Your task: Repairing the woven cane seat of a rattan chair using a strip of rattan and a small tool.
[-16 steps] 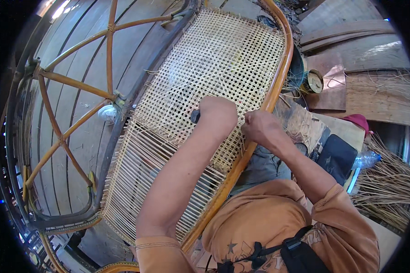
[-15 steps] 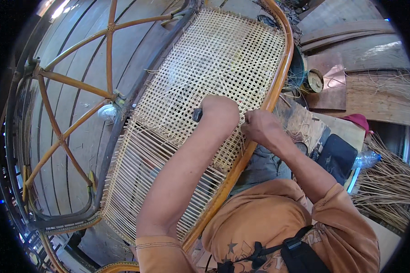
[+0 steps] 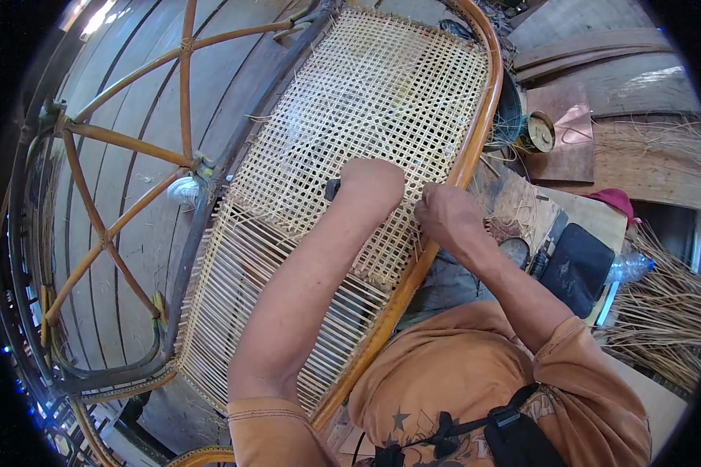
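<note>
A woven cane panel [image 3: 304, 148] stretches across a rattan furniture frame [image 3: 471, 148]. Its far part is a close open-hole weave, while the near part has only parallel strands [image 3: 226, 311]. Bent at the wrist, my left hand [image 3: 372, 180] rests on the weave with its fingers hidden beneath it. Something small and dark [image 3: 332, 189] sticks out at its left side; whether it is held or worn is unclear. My right hand [image 3: 450, 214] is closed in a pinch at the panel's right edge, close beside the frame rail. Whatever lies between those fingers is too small to make out.
Curved rattan poles [image 3: 132, 144] stand left of the panel over a plank floor [image 3: 234, 70]. To the right are an open tin [image 3: 539, 132], a dark flat case [image 3: 576, 265], a plastic bottle [image 3: 629, 268], a red cloth [image 3: 614, 202] and a bundle of cane strips [image 3: 662, 311].
My left hand has shifted slightly left, and the dark thing beside it has moved left and up a little. My right hand stays pinched at nearly the same place by the rail.
</note>
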{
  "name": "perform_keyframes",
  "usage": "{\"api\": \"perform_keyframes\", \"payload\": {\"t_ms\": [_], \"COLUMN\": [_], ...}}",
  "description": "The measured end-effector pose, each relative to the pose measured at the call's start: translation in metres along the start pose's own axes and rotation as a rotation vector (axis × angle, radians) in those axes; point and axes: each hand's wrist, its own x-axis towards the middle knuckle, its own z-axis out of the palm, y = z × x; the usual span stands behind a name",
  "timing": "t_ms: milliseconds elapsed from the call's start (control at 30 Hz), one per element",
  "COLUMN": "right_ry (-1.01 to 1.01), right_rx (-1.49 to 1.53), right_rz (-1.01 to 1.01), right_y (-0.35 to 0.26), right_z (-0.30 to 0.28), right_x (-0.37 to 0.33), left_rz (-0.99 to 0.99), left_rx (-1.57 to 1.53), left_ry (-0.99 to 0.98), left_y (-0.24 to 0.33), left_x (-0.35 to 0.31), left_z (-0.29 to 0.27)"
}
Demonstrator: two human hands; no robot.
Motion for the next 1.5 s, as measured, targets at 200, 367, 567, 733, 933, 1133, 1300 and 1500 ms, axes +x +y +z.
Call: {"api": "perform_keyframes", "payload": {"t_ms": [200,367,567,733,933,1133,1300,1500], "right_ry": [0.024,0.084,0.082,0.073,-0.015,0.073,0.140,0.001], "right_rx": [0.008,-0.058,-0.219,-0.076,0.412,0.141,0.096,0.031], "right_rz": [-0.019,-0.061,-0.109,-0.052,-0.415,-0.170,-0.172,-0.144], "right_y": [0.003,0.006,0.004,-0.005,-0.012,-0.002,-0.001,-0.001], "right_z": [0.006,0.013,0.029,0.011,0.020,0.024,0.022,0.019], "right_x": [0.001,-0.005,-0.001,0.015,0.027,0.010,0.014,0.017], "left_rz": [0.028,0.049,0.027,-0.249,-0.238,-0.155,-0.122,-0.021], "left_rx": [0.070,0.026,-0.078,-0.101,-0.140,-0.126,-0.026,0.046], "left_ry": [0.024,0.015,0.005,-0.015,0.001,0.045,-0.024,-0.057], "left_y": [0.010,-0.004,-0.015,-0.033,-0.050,-0.028,-0.018,-0.005], "left_x": [-0.001,0.001,0.002,-0.013,-0.061,-0.027,-0.018,-0.007], "left_z": [0.000,0.002,0.017,0.010,-0.019,0.021,0.000,-0.003]}}
